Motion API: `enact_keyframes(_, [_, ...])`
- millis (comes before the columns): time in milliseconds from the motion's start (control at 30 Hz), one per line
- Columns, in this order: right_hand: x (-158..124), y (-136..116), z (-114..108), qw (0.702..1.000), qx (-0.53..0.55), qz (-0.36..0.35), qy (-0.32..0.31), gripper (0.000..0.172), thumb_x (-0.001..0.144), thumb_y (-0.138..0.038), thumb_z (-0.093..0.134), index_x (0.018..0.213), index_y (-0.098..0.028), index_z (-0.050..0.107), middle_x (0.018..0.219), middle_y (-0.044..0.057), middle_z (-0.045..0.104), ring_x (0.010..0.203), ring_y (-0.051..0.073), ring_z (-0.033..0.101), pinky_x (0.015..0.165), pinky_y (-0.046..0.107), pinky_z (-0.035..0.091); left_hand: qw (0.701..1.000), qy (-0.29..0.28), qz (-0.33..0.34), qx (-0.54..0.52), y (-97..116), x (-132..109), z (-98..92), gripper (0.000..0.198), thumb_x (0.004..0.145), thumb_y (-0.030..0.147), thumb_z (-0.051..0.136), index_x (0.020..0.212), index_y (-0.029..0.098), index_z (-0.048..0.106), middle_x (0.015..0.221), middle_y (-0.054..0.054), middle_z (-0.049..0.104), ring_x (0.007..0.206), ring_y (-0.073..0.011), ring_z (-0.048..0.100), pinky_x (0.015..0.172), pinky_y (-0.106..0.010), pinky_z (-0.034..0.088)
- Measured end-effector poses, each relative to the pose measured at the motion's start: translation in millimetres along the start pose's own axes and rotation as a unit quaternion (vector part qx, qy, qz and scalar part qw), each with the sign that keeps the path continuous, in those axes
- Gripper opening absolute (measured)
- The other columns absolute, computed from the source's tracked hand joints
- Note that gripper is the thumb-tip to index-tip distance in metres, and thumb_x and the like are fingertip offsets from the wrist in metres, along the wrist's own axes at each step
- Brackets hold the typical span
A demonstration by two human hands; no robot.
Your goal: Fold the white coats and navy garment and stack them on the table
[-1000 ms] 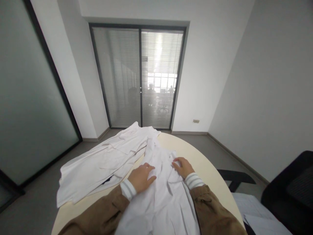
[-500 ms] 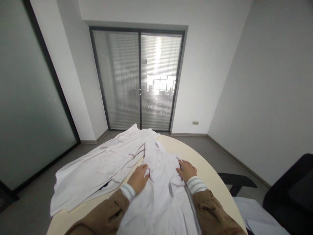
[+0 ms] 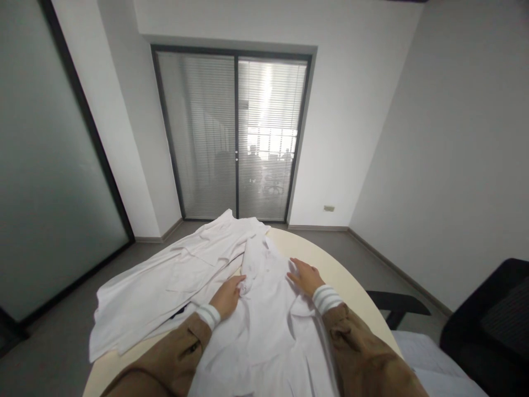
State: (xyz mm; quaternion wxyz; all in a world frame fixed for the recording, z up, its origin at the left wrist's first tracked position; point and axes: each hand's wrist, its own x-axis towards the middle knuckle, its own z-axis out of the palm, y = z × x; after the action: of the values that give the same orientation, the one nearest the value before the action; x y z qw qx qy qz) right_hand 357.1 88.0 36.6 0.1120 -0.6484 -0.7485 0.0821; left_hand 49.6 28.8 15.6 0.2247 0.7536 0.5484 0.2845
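Note:
A white shirt [image 3: 268, 325] lies stretched out in front of me on a round cream table [image 3: 351, 286]. My left hand [image 3: 226, 295] rests at the shirt's left edge, its fingers pinched round a small bunch of the white cloth. My right hand [image 3: 303, 275] lies flat on the shirt's right side with the fingers stretched out. A second white garment [image 3: 173, 275] is spread over the table's left half and hangs off its edge. Both my arms wear brown sleeves with striped cuffs.
A black chair [image 3: 487, 325] stands at the right, with a dark armrest [image 3: 397, 303] near the table's edge. White papers [image 3: 430, 358] lie low at the right. Glass doors with blinds [image 3: 235, 132] close the far wall; a glass partition [image 3: 45, 165] runs along the left.
My left hand has slid left off the middle of the shirt to its edge and closed on a fold of cloth. My right hand has moved forward a little and flattened.

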Motion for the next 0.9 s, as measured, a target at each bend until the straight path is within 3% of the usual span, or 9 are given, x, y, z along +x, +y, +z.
enact_keyframes(133, [18, 2, -5, 1.0, -0.002, 0.03, -0.005, 0.05, 0.099, -0.033, 0.034, 0.146, -0.017, 0.04, 0.137, 0.013, 0.058, 0.123, 0.021, 0.056, 0.102, 0.033, 0.04, 0.999, -0.039, -0.005, -0.018, 10, -9, -0.6, 0.05, 0.084, 0.009, 0.043, 0.132, 0.011, 0.057, 0.135, -0.011, 0.06, 0.126, -0.0188, 0.054, 0.112, -0.032, 0.036])
enact_keyframes(233, [27, 4, -7, 0.998, -0.013, 0.065, -0.016, 0.04, 0.097, -0.031, 0.04, 0.131, -0.02, 0.057, 0.123, 0.012, 0.067, 0.112, 0.024, 0.063, 0.094, 0.035, 0.046, 0.998, -0.058, -0.014, 0.001, 23, -18, -2.7, 0.042, 0.085, 0.017, 0.049, 0.124, 0.015, 0.064, 0.124, -0.009, 0.067, 0.114, -0.0209, 0.061, 0.102, -0.032, 0.045])
enact_keyframes(300, [29, 1, -6, 0.996, -0.023, 0.084, -0.024, 0.031, 0.091, -0.031, 0.051, 0.115, -0.022, 0.068, 0.117, 0.011, 0.07, 0.108, 0.026, 0.065, 0.091, 0.036, 0.047, 0.999, -0.039, -0.001, 0.022, 31, -24, -1.1, 0.036, 0.087, 0.023, 0.051, 0.118, 0.017, 0.067, 0.116, -0.007, 0.07, 0.107, -0.0217, 0.064, 0.097, -0.033, 0.048])
enact_keyframes(433, [32, -9, -1, 0.992, -0.04, 0.115, -0.022, 0.022, 0.083, -0.031, 0.06, 0.099, -0.022, 0.072, 0.11, 0.011, 0.072, 0.104, 0.028, 0.067, 0.085, 0.037, 0.049, 0.997, 0.008, 0.046, 0.066, 37, -33, 5.2, 0.032, 0.09, 0.028, 0.049, 0.115, 0.02, 0.067, 0.115, -0.007, 0.07, 0.109, -0.0228, 0.062, 0.098, -0.035, 0.046])
enact_keyframes(567, [36, -3, -8, 0.985, -0.057, 0.165, 0.013, 0.029, 0.09, -0.031, 0.049, 0.109, -0.017, 0.066, 0.112, 0.017, 0.069, 0.104, 0.03, 0.067, 0.083, 0.04, 0.049, 0.995, -0.019, 0.073, 0.07, 36, -35, -1.0, 0.042, 0.095, 0.04, 0.045, 0.13, 0.022, 0.06, 0.128, -0.008, 0.065, 0.119, -0.0246, 0.058, 0.106, -0.04, 0.042])
enact_keyframes(700, [34, 20, -20, 0.971, -0.066, 0.226, 0.045, 0.038, 0.096, -0.028, 0.037, 0.124, -0.011, 0.055, 0.112, 0.024, 0.065, 0.104, 0.034, 0.065, 0.081, 0.044, 0.049, 0.984, -0.11, 0.115, 0.078, 32, -36, -13.5, 0.059, 0.095, 0.047, 0.044, 0.149, 0.025, 0.038, 0.152, -0.009, 0.043, 0.138, -0.026, 0.041, 0.116, -0.045, 0.031])
enact_keyframes(800, [30, 30, -24, 0.972, -0.064, 0.221, 0.046, 0.037, 0.095, -0.026, 0.041, 0.129, -0.015, 0.051, 0.119, 0.02, 0.061, 0.105, 0.031, 0.065, 0.083, 0.042, 0.048, 0.97, -0.174, 0.121, 0.115, 30, -39, -14.5, 0.066, 0.092, 0.049, 0.048, 0.152, 0.025, 0.032, 0.158, -0.01, 0.029, 0.146, -0.0294, 0.026, 0.118, -0.051, 0.024])
enact_keyframes(900, [25, 25, -24, 0.979, -0.063, 0.184, 0.056, 0.042, 0.093, -0.024, 0.046, 0.135, -0.024, 0.047, 0.142, 0.015, 0.045, 0.115, 0.027, 0.059, 0.09, 0.038, 0.045, 0.967, -0.17, 0.106, 0.154, 28, -39, -8.9, 0.064, 0.093, 0.045, 0.047, 0.152, 0.022, 0.033, 0.159, -0.012, 0.027, 0.148, -0.0298, 0.02, 0.119, -0.055, 0.016])
